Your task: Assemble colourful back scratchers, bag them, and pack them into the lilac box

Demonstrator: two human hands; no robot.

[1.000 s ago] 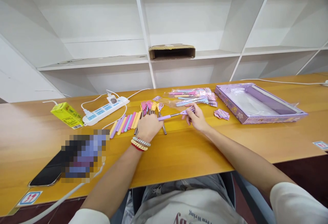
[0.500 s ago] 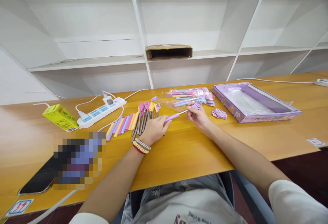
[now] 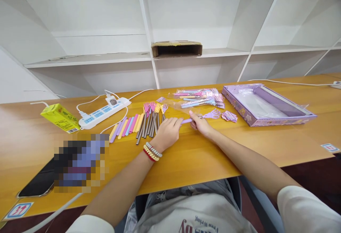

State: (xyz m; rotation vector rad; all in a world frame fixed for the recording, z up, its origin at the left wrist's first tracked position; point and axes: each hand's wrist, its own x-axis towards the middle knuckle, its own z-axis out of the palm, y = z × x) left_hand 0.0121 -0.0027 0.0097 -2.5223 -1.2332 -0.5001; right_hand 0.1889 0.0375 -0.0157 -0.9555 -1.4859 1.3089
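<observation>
A purple back scratcher (image 3: 212, 114) with a hand-shaped head lies across both hands, just above the table. My left hand (image 3: 168, 133) is wrapped round its purple handle. My right hand (image 3: 201, 124) grips it just below the head, thumb up, covering the metal rod. Left of my hands, several metal-rod scratchers with pink, yellow and purple heads (image 3: 152, 107) lie bunched together. Beside them is a row of loose coloured handle tubes (image 3: 129, 125). Several bagged scratchers (image 3: 198, 97) lie beyond my right hand, and a stack of small printed cards (image 3: 229, 116) is to its right.
A purple open box (image 3: 269, 122) stands at right. At left are a white power strip (image 3: 105, 113) with cables, a yellow drink carton (image 3: 60, 118) and a partly blurred phone (image 3: 37, 181). A cardboard box (image 3: 177, 50) sits on the shelf behind.
My right hand has moved from the scratcher's head to just below it, and the head now sticks out to the right. The hands are closer together, and the bare metal rod between them no longer shows.
</observation>
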